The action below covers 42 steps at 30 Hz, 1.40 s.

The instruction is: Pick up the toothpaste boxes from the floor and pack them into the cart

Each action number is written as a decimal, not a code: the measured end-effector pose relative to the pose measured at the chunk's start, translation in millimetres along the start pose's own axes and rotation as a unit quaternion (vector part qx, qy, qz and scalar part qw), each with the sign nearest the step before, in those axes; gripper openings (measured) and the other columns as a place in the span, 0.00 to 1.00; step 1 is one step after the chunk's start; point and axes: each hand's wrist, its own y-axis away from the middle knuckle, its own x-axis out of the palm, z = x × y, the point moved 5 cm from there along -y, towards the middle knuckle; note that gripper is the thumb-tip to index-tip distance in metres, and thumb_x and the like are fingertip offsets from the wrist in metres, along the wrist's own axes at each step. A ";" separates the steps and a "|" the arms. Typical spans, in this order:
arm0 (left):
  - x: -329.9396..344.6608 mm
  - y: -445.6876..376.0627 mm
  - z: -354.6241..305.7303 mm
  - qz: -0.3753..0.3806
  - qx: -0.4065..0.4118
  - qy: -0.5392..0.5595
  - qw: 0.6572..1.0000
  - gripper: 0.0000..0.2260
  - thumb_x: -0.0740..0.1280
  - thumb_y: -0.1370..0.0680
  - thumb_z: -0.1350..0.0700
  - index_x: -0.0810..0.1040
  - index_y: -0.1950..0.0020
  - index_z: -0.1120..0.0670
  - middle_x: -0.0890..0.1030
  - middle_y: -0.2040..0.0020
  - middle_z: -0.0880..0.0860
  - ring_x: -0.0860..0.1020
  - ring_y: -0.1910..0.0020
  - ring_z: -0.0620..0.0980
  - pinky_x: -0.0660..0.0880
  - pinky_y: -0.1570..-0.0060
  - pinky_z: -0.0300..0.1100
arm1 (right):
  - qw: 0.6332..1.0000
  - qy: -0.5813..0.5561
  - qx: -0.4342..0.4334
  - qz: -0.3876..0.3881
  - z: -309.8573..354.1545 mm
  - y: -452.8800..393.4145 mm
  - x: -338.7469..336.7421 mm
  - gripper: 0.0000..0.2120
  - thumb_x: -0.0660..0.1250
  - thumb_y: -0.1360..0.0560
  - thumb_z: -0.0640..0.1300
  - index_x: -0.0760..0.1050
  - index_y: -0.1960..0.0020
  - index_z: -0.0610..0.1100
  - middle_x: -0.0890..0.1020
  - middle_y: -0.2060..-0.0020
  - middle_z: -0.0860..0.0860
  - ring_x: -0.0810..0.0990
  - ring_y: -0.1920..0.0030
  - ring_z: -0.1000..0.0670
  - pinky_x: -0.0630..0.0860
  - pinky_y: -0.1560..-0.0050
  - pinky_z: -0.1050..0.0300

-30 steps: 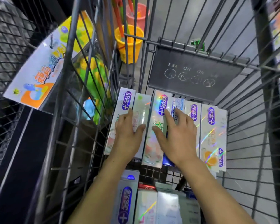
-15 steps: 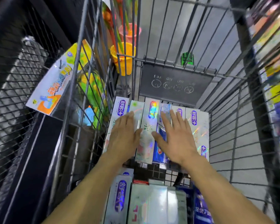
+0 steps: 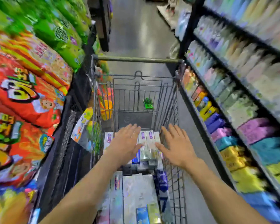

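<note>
A wire shopping cart stands in the aisle in front of me. Shiny white and blue toothpaste boxes lie flat in a row on its floor at the far end, and more toothpaste boxes fill the near part. My left hand hovers over the left of the far row with fingers straight and spread, holding nothing. My right hand is spread flat above the right side of the row, near the cart's right wall, also holding nothing. The picture is blurred by head motion.
Red and green snack bags fill the shelves on the left. Shelves of coloured boxes run along the right. A toy pack and yellow buckets sit left of the cart. A grey aisle floor stretches ahead.
My view has swung up from the cart floor to the whole aisle. Both hands have lifted off the boxes and spread apart above them.
</note>
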 end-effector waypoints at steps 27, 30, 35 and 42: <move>-54.3 272.2 -815.0 -0.068 0.615 -0.079 0.782 0.39 0.39 0.22 0.32 0.55 0.18 0.54 0.58 0.18 0.55 0.58 0.20 0.55 0.56 0.22 0.52 | 0.749 -0.042 0.646 -0.140 -317.2 876.5 34.0 0.56 0.23 0.33 0.78 0.58 0.19 0.48 0.63 0.22 0.43 0.60 0.22 0.41 0.56 0.23 0.45; -31.9 344.0 -894.7 -0.060 0.685 -0.086 0.721 0.35 0.46 0.18 0.34 0.57 0.18 0.55 0.60 0.19 0.55 0.59 0.21 0.55 0.58 0.24 0.52 | 0.680 -0.076 0.715 -0.144 -296.9 972.9 62.7 0.44 0.38 0.25 0.75 0.56 0.19 0.48 0.59 0.20 0.42 0.57 0.21 0.42 0.55 0.21 0.44; 0.2 481.5 -988.8 -0.032 0.795 -0.082 0.600 0.41 0.38 0.24 0.32 0.59 0.19 0.55 0.65 0.21 0.57 0.64 0.23 0.58 0.60 0.25 0.53 | 0.549 -0.088 0.821 -0.131 -237.1 1104.2 112.8 0.48 0.37 0.29 0.74 0.59 0.20 0.47 0.64 0.22 0.41 0.59 0.22 0.42 0.57 0.23 0.46; 50.3 649.7 -1078.2 -0.009 0.899 -0.075 0.432 0.44 0.33 0.27 0.31 0.59 0.19 0.54 0.64 0.20 0.56 0.63 0.22 0.56 0.60 0.25 0.53 | 0.344 -0.129 0.926 -0.085 -139.1 1223.7 184.4 0.61 0.22 0.38 0.80 0.58 0.20 0.48 0.65 0.23 0.41 0.63 0.24 0.40 0.61 0.24 0.43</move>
